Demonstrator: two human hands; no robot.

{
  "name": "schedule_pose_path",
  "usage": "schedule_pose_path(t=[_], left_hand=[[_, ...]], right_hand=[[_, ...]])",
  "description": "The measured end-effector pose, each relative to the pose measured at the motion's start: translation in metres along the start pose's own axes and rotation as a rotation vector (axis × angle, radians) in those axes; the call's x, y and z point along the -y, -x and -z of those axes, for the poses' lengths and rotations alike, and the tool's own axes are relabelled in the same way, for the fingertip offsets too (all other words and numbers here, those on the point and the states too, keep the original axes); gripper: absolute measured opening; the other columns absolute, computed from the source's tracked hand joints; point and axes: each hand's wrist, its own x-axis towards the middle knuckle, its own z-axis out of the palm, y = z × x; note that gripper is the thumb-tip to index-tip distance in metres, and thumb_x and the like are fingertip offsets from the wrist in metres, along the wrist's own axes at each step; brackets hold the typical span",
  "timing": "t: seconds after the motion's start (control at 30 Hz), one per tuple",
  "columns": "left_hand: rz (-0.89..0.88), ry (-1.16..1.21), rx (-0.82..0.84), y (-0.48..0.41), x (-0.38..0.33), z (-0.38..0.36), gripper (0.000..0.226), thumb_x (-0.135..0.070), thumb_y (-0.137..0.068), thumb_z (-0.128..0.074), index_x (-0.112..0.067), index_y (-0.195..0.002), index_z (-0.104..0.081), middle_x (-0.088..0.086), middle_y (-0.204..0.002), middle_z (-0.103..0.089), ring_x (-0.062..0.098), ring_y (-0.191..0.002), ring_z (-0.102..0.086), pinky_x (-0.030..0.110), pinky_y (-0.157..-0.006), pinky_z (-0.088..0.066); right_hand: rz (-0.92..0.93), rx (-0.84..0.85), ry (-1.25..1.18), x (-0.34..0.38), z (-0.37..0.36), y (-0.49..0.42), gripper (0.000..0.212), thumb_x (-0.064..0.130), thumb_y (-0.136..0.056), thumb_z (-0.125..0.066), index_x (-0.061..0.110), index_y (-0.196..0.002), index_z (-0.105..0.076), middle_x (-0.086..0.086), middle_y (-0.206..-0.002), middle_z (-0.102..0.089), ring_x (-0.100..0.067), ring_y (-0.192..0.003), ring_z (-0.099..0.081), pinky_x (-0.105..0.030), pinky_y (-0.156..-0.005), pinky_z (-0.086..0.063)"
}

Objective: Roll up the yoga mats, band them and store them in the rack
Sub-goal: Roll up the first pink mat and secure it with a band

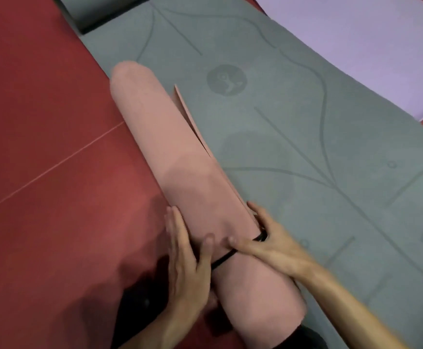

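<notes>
A pink yoga mat [180, 159] lies rolled up, running diagonally from the far left toward me; its loose outer edge stands slightly off the roll on the right side. A black band [224, 259] circles the roll near its close end. My left hand [185, 260] lies against the roll's left side with straight fingers, its thumb on top by the band. My right hand [273, 245] reaches over the right side, thumb on top of the roll, fingers hooked into the band there.
The roll rests partly on a flat grey-green mat [306, 122] printed with lines and a round logo. A flat purple mat [368, 46] lies beyond it at the top right. Another grey roll [92, 11] sits at the top left. Red floor [41, 122] spreads to the left.
</notes>
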Motion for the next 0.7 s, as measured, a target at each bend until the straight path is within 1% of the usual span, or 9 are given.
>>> schedule_pose_path(t=[0.07, 0.17, 0.23, 0.27, 0.33, 0.4, 0.5, 0.6, 0.7], left_hand=[[-0.112, -0.029, 0.127, 0.007, 0.023, 0.019, 0.110, -0.088, -0.086, -0.042, -0.026, -0.165, 0.003, 0.000, -0.174, 0.014, 0.007, -0.159, 0.007, 0.014, -0.124, -0.005], [-0.189, -0.275, 0.299, 0.005, 0.056, 0.052, 0.132, -0.086, -0.071, -0.066, -0.042, -0.160, 0.021, -0.003, -0.171, 0.027, 0.003, -0.158, 0.010, 0.013, -0.122, -0.008], [-0.237, -0.395, 0.317, 0.001, 0.066, 0.062, 0.124, -0.086, -0.075, -0.062, -0.048, -0.158, 0.022, -0.008, -0.170, 0.027, 0.002, -0.158, 0.007, 0.017, -0.123, -0.011], [-0.269, -0.398, 0.300, 0.000, 0.068, 0.061, 0.113, -0.085, -0.083, -0.055, -0.047, -0.160, 0.018, -0.007, -0.171, 0.024, 0.006, -0.159, 0.004, 0.021, -0.125, -0.013], [-0.343, -0.411, 0.212, -0.003, 0.067, 0.055, 0.086, -0.074, -0.098, -0.040, -0.045, -0.163, 0.008, -0.002, -0.174, 0.015, 0.012, -0.160, -0.005, 0.027, -0.126, -0.018], [-0.366, -0.418, 0.103, -0.007, 0.062, 0.045, 0.071, -0.064, -0.104, -0.033, -0.046, -0.164, 0.001, -0.005, -0.175, 0.008, 0.015, -0.160, -0.011, 0.029, -0.127, -0.021], [-0.325, -0.280, 0.132, -0.004, 0.046, 0.026, 0.081, -0.072, -0.099, -0.035, -0.043, -0.164, 0.003, -0.001, -0.174, 0.016, 0.021, -0.161, -0.002, 0.037, -0.129, -0.019], [-0.311, -0.274, 0.215, 0.001, 0.041, 0.018, 0.109, -0.087, -0.086, -0.042, -0.035, -0.164, 0.012, 0.004, -0.170, 0.029, 0.029, -0.161, 0.009, 0.040, -0.128, -0.014], [-0.369, -0.335, 0.163, -0.003, 0.042, 0.010, 0.094, -0.078, -0.097, -0.036, -0.027, -0.166, 0.002, 0.014, -0.172, 0.020, 0.033, -0.161, 0.005, 0.048, -0.128, -0.017]], right_hand=[[0.060, -0.028, 0.053, -0.003, -0.023, 0.001, 0.095, 0.074, -0.053, -0.090, 0.058, -0.135, -0.045, 0.041, -0.125, -0.060, 0.019, -0.117, -0.055, -0.015, -0.101, -0.047], [0.095, -0.043, 0.134, -0.008, -0.038, -0.002, 0.109, 0.083, -0.047, -0.086, 0.058, -0.143, -0.039, 0.039, -0.130, -0.058, 0.017, -0.119, -0.054, -0.012, -0.096, -0.046], [0.127, 0.027, 0.177, -0.018, -0.032, -0.008, 0.141, 0.089, -0.042, -0.083, 0.044, -0.160, -0.023, 0.029, -0.154, -0.044, 0.011, -0.138, -0.043, -0.023, -0.113, -0.041], [0.157, 0.085, 0.174, -0.022, -0.025, -0.013, 0.153, 0.089, -0.039, -0.084, 0.036, -0.165, -0.014, 0.026, -0.162, -0.034, 0.010, -0.145, -0.034, -0.021, -0.119, -0.034], [0.202, 0.181, 0.119, -0.028, -0.010, -0.022, 0.158, 0.083, -0.038, -0.090, 0.031, -0.165, -0.012, 0.035, -0.159, -0.030, 0.016, -0.144, -0.029, -0.008, -0.115, -0.028], [0.221, 0.190, 0.024, -0.031, -0.003, -0.029, 0.146, 0.074, -0.041, -0.095, 0.029, -0.162, -0.026, 0.038, -0.150, -0.044, 0.011, -0.141, -0.040, -0.007, -0.109, -0.034], [0.225, 0.054, -0.093, -0.030, -0.008, -0.040, 0.122, 0.071, -0.049, -0.093, 0.022, -0.150, -0.046, 0.017, -0.143, -0.061, -0.002, -0.135, -0.055, -0.014, -0.104, -0.045], [0.258, -0.030, -0.138, -0.019, -0.014, -0.055, 0.103, 0.060, -0.061, -0.091, 0.020, -0.147, -0.051, 0.008, -0.144, -0.061, -0.001, -0.131, -0.058, -0.022, -0.109, -0.047], [0.307, -0.025, -0.108, -0.011, -0.009, -0.059, 0.082, 0.049, -0.078, -0.087, 0.032, -0.149, -0.049, 0.017, -0.149, -0.056, 0.005, -0.136, -0.051, -0.026, -0.117, -0.040]])
